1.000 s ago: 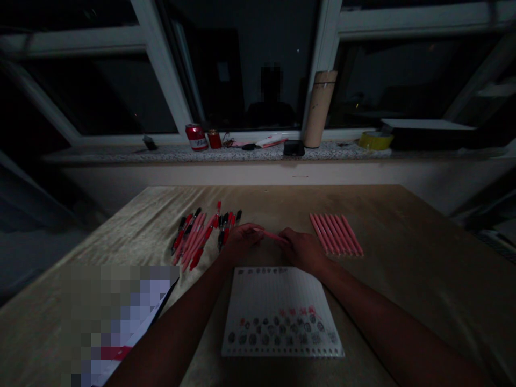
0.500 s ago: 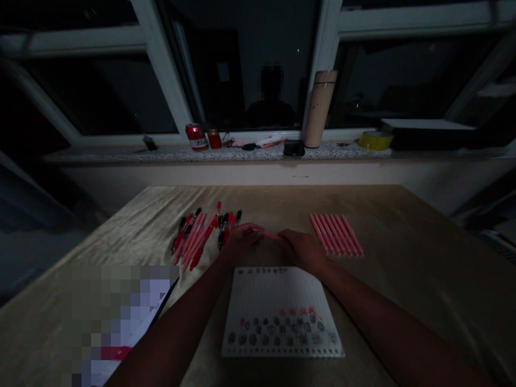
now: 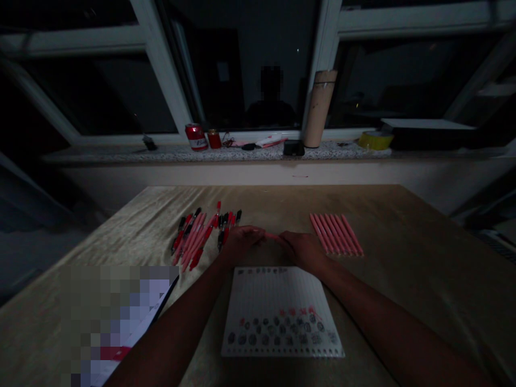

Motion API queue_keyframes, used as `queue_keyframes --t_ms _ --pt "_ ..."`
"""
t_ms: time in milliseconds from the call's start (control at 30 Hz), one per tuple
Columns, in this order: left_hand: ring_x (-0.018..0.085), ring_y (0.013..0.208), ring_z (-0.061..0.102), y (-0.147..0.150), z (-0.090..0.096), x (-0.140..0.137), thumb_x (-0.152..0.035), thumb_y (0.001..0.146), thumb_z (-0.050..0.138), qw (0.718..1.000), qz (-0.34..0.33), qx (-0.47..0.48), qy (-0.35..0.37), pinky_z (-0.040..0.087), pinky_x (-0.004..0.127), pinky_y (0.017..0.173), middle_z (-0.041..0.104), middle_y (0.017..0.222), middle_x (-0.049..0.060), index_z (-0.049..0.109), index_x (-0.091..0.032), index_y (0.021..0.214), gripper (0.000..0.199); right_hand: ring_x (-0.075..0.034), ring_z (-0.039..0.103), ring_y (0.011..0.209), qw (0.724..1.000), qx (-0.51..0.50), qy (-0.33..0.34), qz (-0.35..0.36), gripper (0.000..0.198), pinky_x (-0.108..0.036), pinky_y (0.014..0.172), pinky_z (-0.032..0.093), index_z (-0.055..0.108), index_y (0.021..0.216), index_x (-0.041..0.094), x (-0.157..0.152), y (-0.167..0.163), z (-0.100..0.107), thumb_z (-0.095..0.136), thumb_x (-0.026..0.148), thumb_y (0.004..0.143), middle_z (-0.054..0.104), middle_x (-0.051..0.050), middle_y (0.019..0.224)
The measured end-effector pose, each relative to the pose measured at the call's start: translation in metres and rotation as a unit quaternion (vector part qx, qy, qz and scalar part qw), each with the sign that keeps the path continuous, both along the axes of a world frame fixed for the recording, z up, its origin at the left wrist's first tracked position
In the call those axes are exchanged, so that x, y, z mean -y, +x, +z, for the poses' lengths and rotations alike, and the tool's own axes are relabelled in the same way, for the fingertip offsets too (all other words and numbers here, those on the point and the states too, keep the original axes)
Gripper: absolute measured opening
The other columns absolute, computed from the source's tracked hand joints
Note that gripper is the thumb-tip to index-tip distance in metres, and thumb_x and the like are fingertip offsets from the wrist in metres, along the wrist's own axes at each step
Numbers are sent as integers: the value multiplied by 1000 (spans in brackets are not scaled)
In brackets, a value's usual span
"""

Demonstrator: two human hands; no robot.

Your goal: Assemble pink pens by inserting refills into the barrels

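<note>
A pink pen (image 3: 272, 235) spans the gap between my two hands, just beyond the notepad. My left hand (image 3: 243, 240) is closed on its left end, and my right hand (image 3: 300, 247) is closed on its right end. Below them lies a lined sheet of paper (image 3: 262, 295) with black and red scribbled marks and punched holes along its near edge. Left of my left hand is a loose pile of pens (image 3: 195, 236), red, pink and black. To the right of my right hand, several pink pens (image 3: 336, 235) lie side by side in a row.
A blurred-out flat object (image 3: 137, 322) lies at the table's near left. On the windowsill (image 3: 169, 156) stand a red can (image 3: 196, 137), a small red jar (image 3: 214, 139), a tall tan flask (image 3: 320, 110), a black item (image 3: 294, 148) and a yellow tape roll (image 3: 375, 141).
My hands stay in nearly the same place, with the pink pen still between them. The fingers have shifted very slightly; the other things have not moved.
</note>
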State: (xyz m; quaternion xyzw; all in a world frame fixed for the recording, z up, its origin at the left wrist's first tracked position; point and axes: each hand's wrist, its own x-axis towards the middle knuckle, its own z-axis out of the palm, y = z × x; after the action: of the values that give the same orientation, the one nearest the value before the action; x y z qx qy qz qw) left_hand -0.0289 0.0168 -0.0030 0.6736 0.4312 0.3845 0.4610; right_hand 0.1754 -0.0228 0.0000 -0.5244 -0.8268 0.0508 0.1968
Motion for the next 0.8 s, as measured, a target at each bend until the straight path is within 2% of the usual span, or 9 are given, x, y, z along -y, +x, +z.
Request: queue_keyframes --t_ms 133,267,500,800 --pt "11 59 54 0 -1 0 -42 73 62 999 -3 41 -9 42 22 59 65 66 3 70 -14 76 29 -17 64 66 1000 9 2 0 36 -25 56 33 64 88 19 -1 -1 -2 33 37 95 70 -7 79" --pt "11 58 55 1 -2 0 -43 71 64 997 31 62 -36 43 22 58 64 63 2 70 -14 83 32 -17 64 72 1000 -27 -1 11 27 -25 59 35 62 99 20 0 0 -1 40 36 93 70 -6 88" --pt "12 55 54 2 2 1 -48 76 58 1000 23 -10 -1 42 22 55 63 58 3 67 -14 63 38 -16 63 70 999 -46 11 4 24 -24 58 34 60 98 20 0 3 -2 43 34 91 69 -6 86" --pt "12 55 55 -3 -7 -4 -46 75 60 1000 -1 -12 6 42 22 54 65 61 3 69 -14 70 34 -16 62 69 999 -45 0 16 24 -23 58 34 62 94 20 -1 4 -2 42 34 91 69 -6 82"
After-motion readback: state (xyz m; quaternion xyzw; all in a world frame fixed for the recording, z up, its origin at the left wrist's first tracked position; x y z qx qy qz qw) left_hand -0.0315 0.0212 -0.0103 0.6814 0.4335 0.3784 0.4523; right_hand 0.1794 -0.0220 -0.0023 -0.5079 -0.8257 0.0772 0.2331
